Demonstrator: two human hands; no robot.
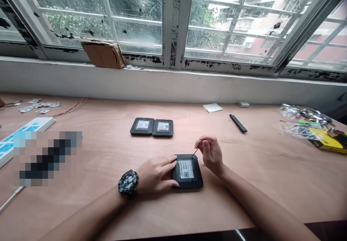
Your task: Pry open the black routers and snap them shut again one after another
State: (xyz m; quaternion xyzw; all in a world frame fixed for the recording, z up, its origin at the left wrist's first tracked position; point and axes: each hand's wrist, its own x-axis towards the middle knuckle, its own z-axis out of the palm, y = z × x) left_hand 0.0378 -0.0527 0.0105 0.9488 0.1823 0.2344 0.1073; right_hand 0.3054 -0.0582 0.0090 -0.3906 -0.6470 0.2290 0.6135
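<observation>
A black square device [197, 176] lies on the table with its white printed label facing up. My left hand [159, 174] holds it at the left side, with the fingers on its far corner and the thumb near the front corner. A thin metal tool [195, 152] is pinched in my right hand [211, 155], its tip down at the device's far edge. The tool's handle end is hidden in my fingers, so its exact kind cannot be made out. Two similar black devices, one on the left [142, 126] and one on the right [163, 128], lie side by side farther back.
A white power strip [40, 122] and a blurred-out dark object [50, 157] are on the left. Behind lie a folded white paper [213, 108] and a black bar [238, 123]. Plastic bags [300, 129] and a yellow-black box [329, 141] sit far right.
</observation>
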